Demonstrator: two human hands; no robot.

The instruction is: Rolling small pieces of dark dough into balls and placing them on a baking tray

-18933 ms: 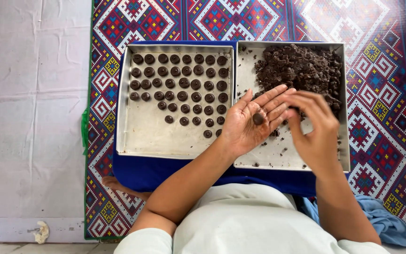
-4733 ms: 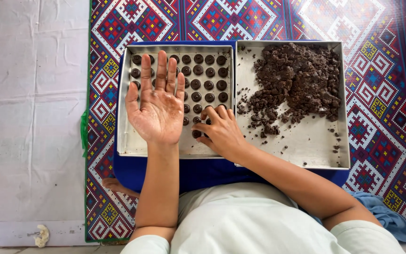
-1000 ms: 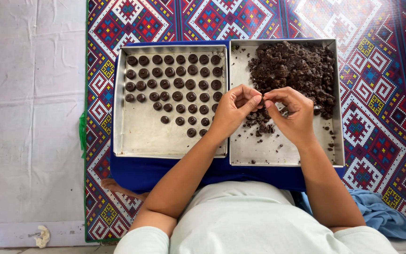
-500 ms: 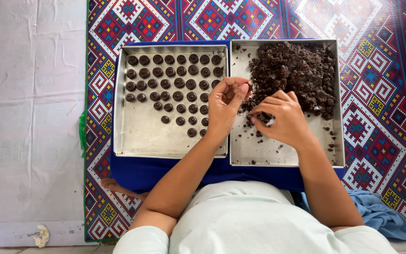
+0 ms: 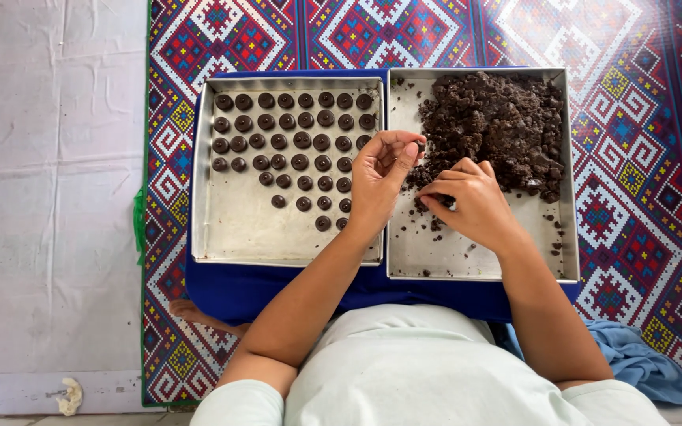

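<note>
Two metal trays sit side by side on a blue cloth. The left tray holds several rows of small dark round pieces. The right tray holds a heap of dark crumbly dough. My left hand hovers over the seam between the trays, fingertips pinched on a small dark lump of dough. My right hand rests low in the right tray at the near edge of the heap, fingers curled onto a bit of dough.
A patterned red, blue and white mat lies under the trays. White sheeting covers the floor at left. A blue cloth is bunched at the lower right. A crumpled scrap lies at the lower left.
My hands were together over the right tray a second ago. They have separated: the left lifted a lump toward the tray seam, the right dropped to the edge of the dough heap.
</note>
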